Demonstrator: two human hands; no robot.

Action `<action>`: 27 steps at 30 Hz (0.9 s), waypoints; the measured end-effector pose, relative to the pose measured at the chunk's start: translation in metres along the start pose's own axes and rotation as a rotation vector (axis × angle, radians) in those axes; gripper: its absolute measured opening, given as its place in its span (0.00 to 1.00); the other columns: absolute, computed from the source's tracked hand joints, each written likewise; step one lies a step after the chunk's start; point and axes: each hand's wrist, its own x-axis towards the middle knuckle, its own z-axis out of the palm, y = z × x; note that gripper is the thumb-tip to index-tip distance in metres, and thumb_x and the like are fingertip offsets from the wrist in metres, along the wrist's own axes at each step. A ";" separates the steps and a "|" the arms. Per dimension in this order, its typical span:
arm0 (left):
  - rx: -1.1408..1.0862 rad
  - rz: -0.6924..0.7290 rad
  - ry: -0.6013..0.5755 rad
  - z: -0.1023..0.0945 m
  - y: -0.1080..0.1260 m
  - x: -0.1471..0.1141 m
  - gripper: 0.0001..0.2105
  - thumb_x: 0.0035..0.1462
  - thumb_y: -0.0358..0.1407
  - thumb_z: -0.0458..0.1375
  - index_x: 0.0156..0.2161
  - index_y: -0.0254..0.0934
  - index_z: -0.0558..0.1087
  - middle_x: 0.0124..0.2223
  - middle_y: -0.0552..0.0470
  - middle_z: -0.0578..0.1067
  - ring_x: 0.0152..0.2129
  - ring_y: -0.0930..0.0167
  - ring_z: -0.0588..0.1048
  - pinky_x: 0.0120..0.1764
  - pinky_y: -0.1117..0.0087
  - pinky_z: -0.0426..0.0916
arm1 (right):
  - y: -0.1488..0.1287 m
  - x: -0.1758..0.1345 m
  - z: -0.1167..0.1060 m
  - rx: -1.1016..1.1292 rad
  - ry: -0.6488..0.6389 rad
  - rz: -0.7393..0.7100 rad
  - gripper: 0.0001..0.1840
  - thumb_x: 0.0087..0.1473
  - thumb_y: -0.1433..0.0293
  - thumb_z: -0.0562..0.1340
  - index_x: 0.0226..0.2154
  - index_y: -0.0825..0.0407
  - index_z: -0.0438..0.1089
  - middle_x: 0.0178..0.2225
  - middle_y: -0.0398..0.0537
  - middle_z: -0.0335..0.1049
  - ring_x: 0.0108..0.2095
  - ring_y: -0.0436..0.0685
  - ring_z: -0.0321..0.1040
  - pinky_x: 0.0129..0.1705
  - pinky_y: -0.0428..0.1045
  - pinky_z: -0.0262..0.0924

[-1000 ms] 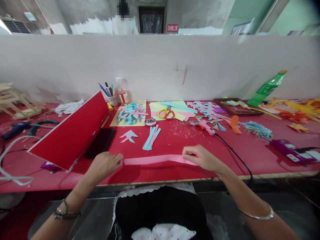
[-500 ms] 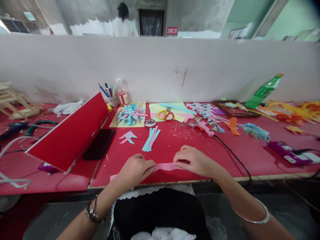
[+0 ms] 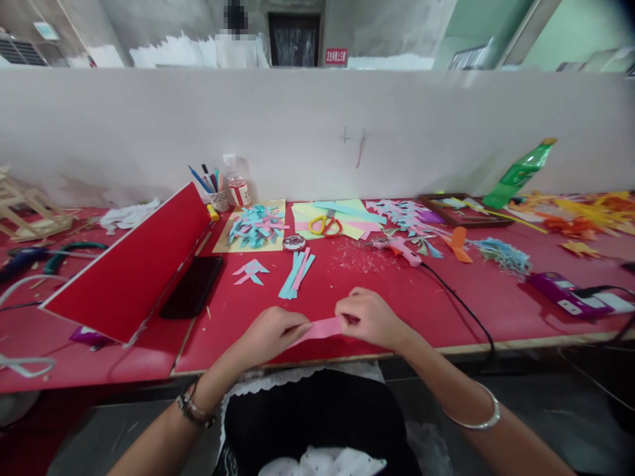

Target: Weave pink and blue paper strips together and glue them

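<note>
A pink paper strip (image 3: 323,328) is stretched between my two hands, low over the red tabletop near its front edge. My left hand (image 3: 276,334) pinches it between thumb and fingers at the left. At the right, my right hand (image 3: 366,318) is closed on the other part of the strip, whose end is hidden by the fingers. Beyond my hands lie loose blue and pink paper strips (image 3: 296,274) and a folded pink-and-blue paper piece (image 3: 251,271). Farther back, a heap of folded paper pieces (image 3: 258,226) rests on a yellow sheet.
Scissors (image 3: 325,225) lie on paper sheets at the back. A pink glue gun (image 3: 399,250) with a black cord is on the right. To the left are a phone (image 3: 192,287) and a raised red board (image 3: 133,271). A green bottle (image 3: 520,174) leans at the far right.
My right hand has shifted slightly left, nearer my left hand. The strip's left end, which stuck out past my left wrist, no longer shows there. The view has moved a little.
</note>
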 end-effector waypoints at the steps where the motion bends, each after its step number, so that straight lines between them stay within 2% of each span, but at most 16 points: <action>1: 0.000 -0.018 -0.008 -0.004 -0.004 -0.003 0.18 0.57 0.38 0.42 0.22 0.32 0.64 0.18 0.59 0.59 0.17 0.80 0.55 0.22 0.80 0.49 | 0.008 -0.005 -0.002 -0.019 0.011 0.033 0.07 0.40 0.78 0.51 0.17 0.53 0.57 0.16 0.37 0.58 0.19 0.45 0.48 0.34 0.44 0.46; 5: 0.040 -0.102 -0.021 -0.020 -0.022 -0.022 0.18 0.58 0.40 0.41 0.24 0.32 0.66 0.20 0.57 0.62 0.17 0.79 0.58 0.22 0.80 0.50 | 0.041 -0.031 -0.012 -0.125 0.060 0.159 0.07 0.43 0.76 0.51 0.18 0.53 0.58 0.16 0.37 0.59 0.19 0.45 0.50 0.38 0.47 0.46; 7: 0.093 -0.138 -0.025 -0.025 -0.025 -0.028 0.18 0.57 0.41 0.41 0.24 0.33 0.66 0.20 0.57 0.64 0.17 0.79 0.59 0.22 0.79 0.50 | 0.050 -0.041 -0.017 -0.172 0.155 0.236 0.07 0.44 0.75 0.51 0.19 0.53 0.59 0.16 0.37 0.58 0.19 0.46 0.50 0.38 0.48 0.47; 9: 0.166 -0.123 -0.050 -0.026 -0.022 -0.028 0.18 0.57 0.41 0.42 0.24 0.33 0.67 0.20 0.56 0.65 0.17 0.79 0.60 0.22 0.78 0.49 | 0.046 -0.042 -0.020 -0.159 0.289 0.257 0.07 0.46 0.74 0.51 0.21 0.52 0.60 0.18 0.40 0.60 0.22 0.48 0.55 0.36 0.48 0.49; 11: 0.233 -0.069 -0.066 -0.026 -0.015 -0.022 0.18 0.58 0.40 0.42 0.24 0.34 0.67 0.20 0.55 0.66 0.17 0.78 0.61 0.22 0.77 0.48 | 0.031 -0.033 -0.021 -0.089 0.348 0.186 0.05 0.48 0.72 0.52 0.28 0.53 0.63 0.26 0.46 0.66 0.30 0.51 0.60 0.37 0.47 0.50; 12: 0.258 -0.040 -0.065 -0.025 -0.011 -0.019 0.18 0.58 0.40 0.42 0.24 0.34 0.67 0.19 0.55 0.66 0.16 0.78 0.61 0.21 0.77 0.47 | 0.020 -0.026 -0.021 -0.053 0.313 0.124 0.07 0.49 0.71 0.52 0.33 0.54 0.63 0.31 0.48 0.67 0.34 0.52 0.60 0.40 0.48 0.50; 14: 0.298 0.009 -0.054 -0.024 -0.003 -0.012 0.18 0.58 0.39 0.42 0.23 0.34 0.66 0.18 0.56 0.66 0.15 0.78 0.60 0.21 0.76 0.47 | 0.000 -0.012 -0.020 -0.011 0.133 0.027 0.11 0.50 0.67 0.53 0.37 0.53 0.63 0.37 0.50 0.66 0.39 0.54 0.59 0.43 0.49 0.49; 16: 0.345 0.042 -0.014 -0.023 0.005 -0.006 0.16 0.58 0.37 0.43 0.24 0.35 0.66 0.19 0.56 0.68 0.16 0.78 0.62 0.21 0.76 0.48 | -0.014 0.001 -0.017 0.007 -0.010 -0.005 0.10 0.54 0.67 0.51 0.32 0.52 0.65 0.32 0.47 0.67 0.35 0.52 0.60 0.44 0.49 0.48; 19: 0.465 0.084 0.069 -0.016 0.013 -0.001 0.10 0.57 0.33 0.44 0.29 0.36 0.66 0.24 0.55 0.71 0.19 0.76 0.66 0.24 0.75 0.51 | -0.022 0.011 -0.012 0.039 -0.156 0.028 0.15 0.56 0.66 0.48 0.26 0.53 0.64 0.24 0.45 0.66 0.28 0.50 0.60 0.34 0.46 0.49; 22: 0.607 0.125 0.153 -0.006 0.015 0.003 0.10 0.56 0.31 0.44 0.26 0.35 0.64 0.20 0.55 0.69 0.16 0.74 0.66 0.22 0.72 0.51 | -0.023 0.016 -0.007 0.097 -0.187 0.074 0.15 0.55 0.63 0.49 0.26 0.53 0.64 0.23 0.45 0.66 0.24 0.49 0.59 0.26 0.44 0.45; 25: 0.684 0.180 0.235 -0.001 0.011 0.003 0.10 0.55 0.30 0.44 0.24 0.36 0.62 0.17 0.56 0.67 0.13 0.74 0.63 0.20 0.72 0.49 | -0.024 0.018 -0.007 0.210 -0.177 0.070 0.16 0.55 0.64 0.49 0.24 0.54 0.63 0.21 0.43 0.63 0.22 0.47 0.57 0.25 0.43 0.43; 27: 0.694 0.220 0.241 -0.002 0.005 0.000 0.09 0.54 0.29 0.45 0.24 0.36 0.62 0.17 0.57 0.67 0.13 0.75 0.63 0.21 0.72 0.50 | -0.023 0.017 -0.010 0.277 -0.169 0.055 0.16 0.55 0.65 0.48 0.23 0.55 0.63 0.20 0.42 0.61 0.21 0.45 0.54 0.25 0.42 0.43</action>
